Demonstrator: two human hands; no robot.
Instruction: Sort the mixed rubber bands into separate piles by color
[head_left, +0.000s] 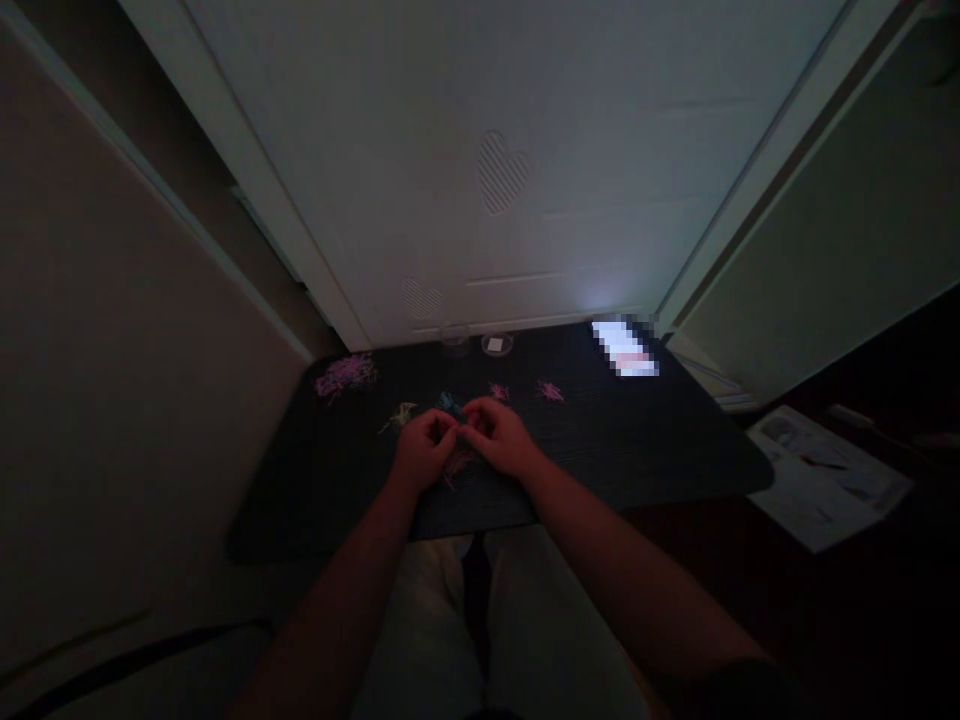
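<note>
My left hand [427, 447] and my right hand [501, 437] meet over the near middle of the dark table [600, 450]. Thumb and forefinger are pinched on each hand, with the tips almost touching; anything between them is too small and dim to make out. Just beyond the fingertips is a little teal pile [448, 402] of thin pieces. A pale yellow pile [402, 414] lies by my left knuckles, and a reddish pile [457, 462] shows below my hands, partly covered. Two small pink piles, one nearer [499, 391] and one farther right [550, 391], lie beyond my right hand.
A larger pink and purple pile [346, 375] occupies the table's far left corner. Along the back stand a clear round container [454, 340] and a round lid [507, 347] with a white square. A lit, blurred-out screen [626, 350] is at back right. The white panel [600, 150] rises behind.
</note>
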